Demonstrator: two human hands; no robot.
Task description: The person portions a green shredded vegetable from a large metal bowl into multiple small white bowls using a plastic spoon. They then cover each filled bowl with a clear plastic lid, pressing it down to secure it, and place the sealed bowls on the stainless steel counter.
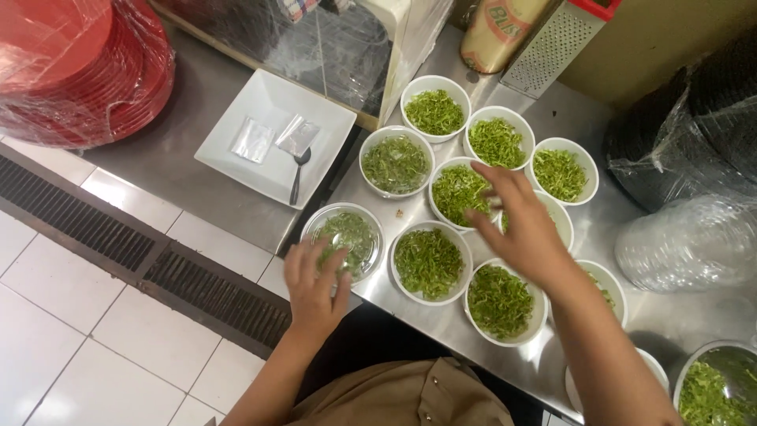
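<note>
bowls of chopped green herbs are packed close together on the steel bench (pixel 441 312), most of them white and nearly touching rim to rim. the person's left hand (pixel 315 285) rests with fingers spread and relaxed on the near edge of a clear lid (pixel 344 239) that covers the bowl at the left end of the cluster; it presses down flat rather than gripping anything. the right hand (pixel 516 225) hovers open over the middle of the group, fingers loosely curved and blurred, hiding most of one bowl (pixel 557 214) beneath it; i cannot tell whether it pinches any herbs. just beside it sits a filled bowl (pixel 457 192), and in front of it two more, one round one (pixel 428 263) next to the lidded bowl and another (pixel 501 303) under the right forearm. farther back stand three bowls (pixel 434 109) (pixel 497 138) (pixel 561 170) in a slanting row, with one (pixel 394 162) left of them. on a lower steel surface to the left lies a square white plate (pixel 268 102) holding two small foil sachets (pixel 254 140) and a dark spoon (pixel 299 173). a stack of red plates in plastic wrap (pixel 79 71) sits at the far left, and a metal grater (pixel 552 43) leans at the back. wrapped clear lids (pixel 686 241) lie to the right.
</note>
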